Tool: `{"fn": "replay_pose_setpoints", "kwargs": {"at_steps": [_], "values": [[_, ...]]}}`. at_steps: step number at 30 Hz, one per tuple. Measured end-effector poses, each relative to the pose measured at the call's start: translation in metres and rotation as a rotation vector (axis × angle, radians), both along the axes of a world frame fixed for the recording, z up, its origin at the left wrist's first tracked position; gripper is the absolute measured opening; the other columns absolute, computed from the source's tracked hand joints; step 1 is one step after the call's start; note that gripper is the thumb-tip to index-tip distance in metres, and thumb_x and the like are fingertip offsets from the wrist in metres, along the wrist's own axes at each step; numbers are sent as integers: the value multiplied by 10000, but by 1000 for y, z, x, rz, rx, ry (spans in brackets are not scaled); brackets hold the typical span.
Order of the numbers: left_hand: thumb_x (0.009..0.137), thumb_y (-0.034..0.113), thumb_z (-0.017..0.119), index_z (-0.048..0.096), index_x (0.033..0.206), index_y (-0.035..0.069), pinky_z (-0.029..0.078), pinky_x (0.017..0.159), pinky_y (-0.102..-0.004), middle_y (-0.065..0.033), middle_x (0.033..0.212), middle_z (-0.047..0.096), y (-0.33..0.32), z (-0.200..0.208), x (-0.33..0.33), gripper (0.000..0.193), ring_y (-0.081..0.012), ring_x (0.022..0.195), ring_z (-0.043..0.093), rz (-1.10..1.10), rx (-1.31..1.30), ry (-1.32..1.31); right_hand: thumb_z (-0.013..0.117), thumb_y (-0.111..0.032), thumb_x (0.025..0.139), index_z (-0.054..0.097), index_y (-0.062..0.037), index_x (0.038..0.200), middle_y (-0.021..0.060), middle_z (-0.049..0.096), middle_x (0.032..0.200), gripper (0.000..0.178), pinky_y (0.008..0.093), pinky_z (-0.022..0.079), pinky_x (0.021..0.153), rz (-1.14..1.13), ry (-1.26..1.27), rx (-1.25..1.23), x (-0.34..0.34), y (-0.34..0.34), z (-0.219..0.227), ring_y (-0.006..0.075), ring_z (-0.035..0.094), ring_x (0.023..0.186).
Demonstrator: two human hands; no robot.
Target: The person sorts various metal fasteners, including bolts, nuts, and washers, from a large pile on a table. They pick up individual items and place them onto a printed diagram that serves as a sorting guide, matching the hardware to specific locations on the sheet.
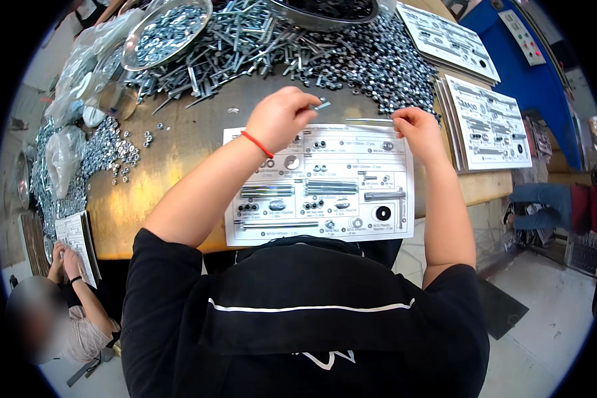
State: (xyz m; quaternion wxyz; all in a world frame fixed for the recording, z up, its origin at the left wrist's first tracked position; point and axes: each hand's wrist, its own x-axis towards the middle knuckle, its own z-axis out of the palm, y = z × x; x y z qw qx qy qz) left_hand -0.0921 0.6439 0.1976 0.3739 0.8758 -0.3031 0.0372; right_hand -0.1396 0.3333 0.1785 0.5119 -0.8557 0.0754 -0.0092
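Note:
My left hand (282,119), with a red band at its wrist, is closed above the top edge of a printed white card (235,225). A small shiny metal piece (322,105) sticks out at its fingertips; its exact kind is too small to tell. My right hand (418,131) pinches one end of a thin metal rod (368,121), held level along the card's upper edge. On the card, several hardware pieces lie in rows over or beside printed labels: long rods (331,188), nuts, washers and a black plastic washer (383,213).
Heaps of bolts (245,40) and nuts (391,73) cover the far table. A bowl of washers (169,33) and a dark bowl (325,16) stand behind. More nuts (106,156) lie left. Stacked cards (487,123) sit right. Another person's hands (66,262) work at lower left.

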Motion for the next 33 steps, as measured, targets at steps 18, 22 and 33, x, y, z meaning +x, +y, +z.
{"fn": "replay_pose_setpoints", "kwargs": {"at_steps": [18,22,33], "values": [[851,214,650,753,912,148,523,794,-371,-24,955,673,-67,-32,-18,137,-250,946,631,-44,466,75,660,-14,818,686,5,890,111,633,913,78,333,492,781,136,-181,-207,-35,-23,-34,259,616,867],[849,204,657,754,906,143,521,792,-365,-23,949,672,-66,-35,-20,128,-248,939,630,-42,435,49,662,-14,821,688,7,893,110,633,912,79,337,491,793,163,-228,-210,-34,-25,-38,265,613,874],[847,202,655,747,899,135,520,818,-371,-25,948,670,-67,-39,-20,125,-252,946,628,-64,385,40,663,-4,815,680,12,873,101,624,896,63,315,490,751,154,-239,-254,-34,-26,-38,239,613,842]]}}
